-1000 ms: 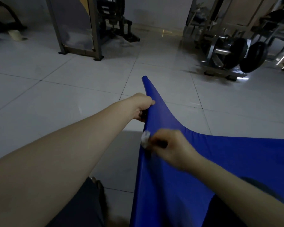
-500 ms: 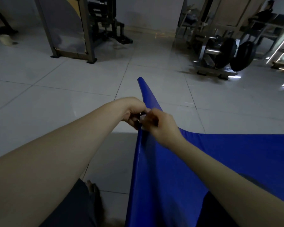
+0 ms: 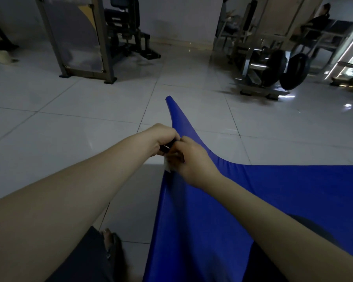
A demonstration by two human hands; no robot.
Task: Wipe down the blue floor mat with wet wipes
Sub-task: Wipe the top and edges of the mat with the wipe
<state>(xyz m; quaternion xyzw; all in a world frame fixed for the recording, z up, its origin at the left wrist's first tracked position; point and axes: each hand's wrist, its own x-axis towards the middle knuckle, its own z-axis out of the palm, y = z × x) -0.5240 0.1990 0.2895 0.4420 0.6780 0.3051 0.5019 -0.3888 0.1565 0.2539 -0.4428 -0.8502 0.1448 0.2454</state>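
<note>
The blue floor mat (image 3: 243, 200) fills the lower right of the head view, its left edge lifted off the tiled floor and its far corner standing up in a point. My left hand (image 3: 161, 139) grips that raised edge from the left. Right beside it my right hand (image 3: 192, 159) holds a small white wet wipe (image 3: 168, 166) against the edge; the two hands touch. Most of the wipe is hidden under my fingers.
Grey floor tiles (image 3: 90, 119) spread out to the left and ahead. A metal-framed gym machine (image 3: 86, 41) stands at the back left. A weight rack with black plates (image 3: 273, 70) is at the back right. My sandalled foot (image 3: 110, 243) shows at the bottom.
My right hand slid with the wipe up along the lifted edge until it met my left hand, then came a little way back toward me. My left hand keeps its grip.
</note>
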